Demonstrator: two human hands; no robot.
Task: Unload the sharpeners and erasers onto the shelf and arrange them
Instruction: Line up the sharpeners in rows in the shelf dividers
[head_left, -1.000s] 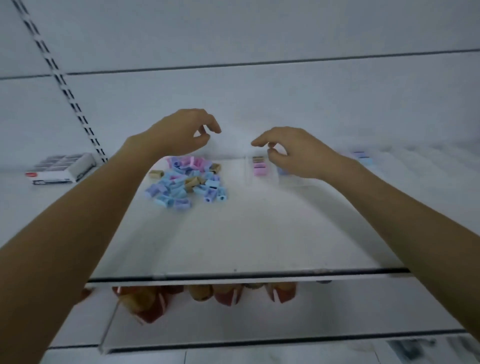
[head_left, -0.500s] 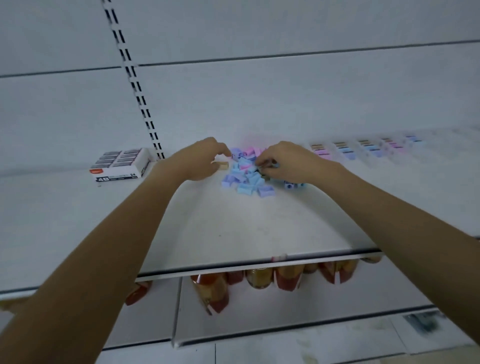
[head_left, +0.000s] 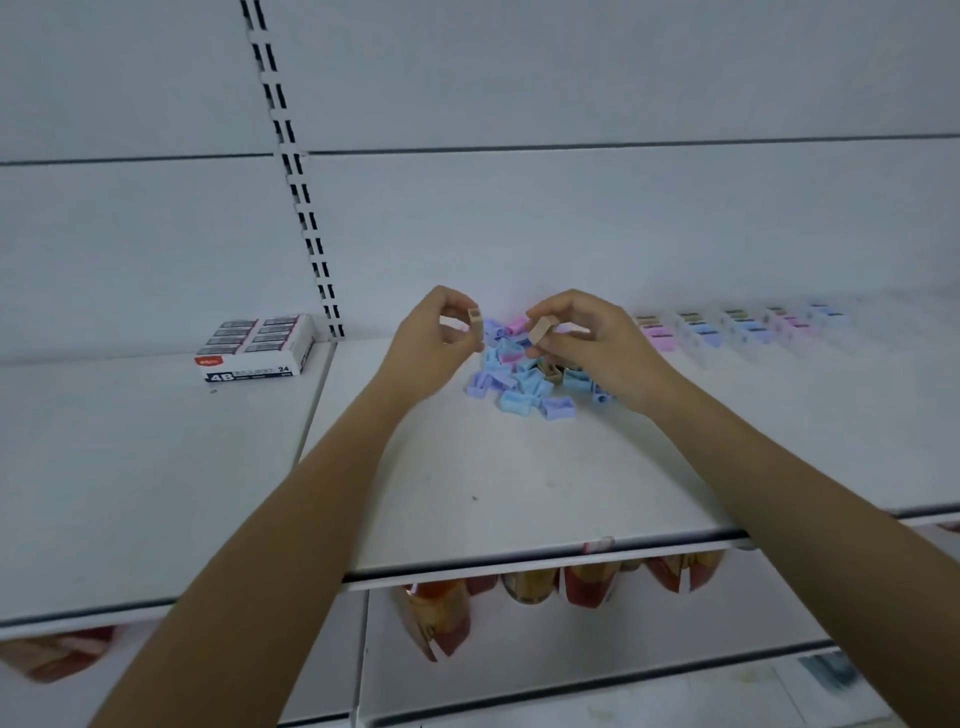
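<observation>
A loose pile of small blue, purple, pink and tan sharpeners (head_left: 524, 382) lies on the white shelf (head_left: 519, 493) near the back wall. My left hand (head_left: 431, 345) pinches one tan sharpener (head_left: 475, 319) just above the pile's left side. My right hand (head_left: 592, 345) pinches another tan sharpener (head_left: 541, 328) above the pile's middle. To the right, short rows of arranged sharpeners (head_left: 737, 330) run along the back of the shelf. A box of erasers (head_left: 257, 347) marked 4B sits at the left.
A slotted upright rail (head_left: 296, 171) runs up the back wall behind the eraser box. Below the shelf's front edge (head_left: 545, 564), several red and yellow packets (head_left: 587, 584) hang or stand on the lower shelf.
Both hands went down onto the pile, then lifted from it, each now holding a tan sharpener. The view has shifted left, bringing the eraser box and rail further in.
</observation>
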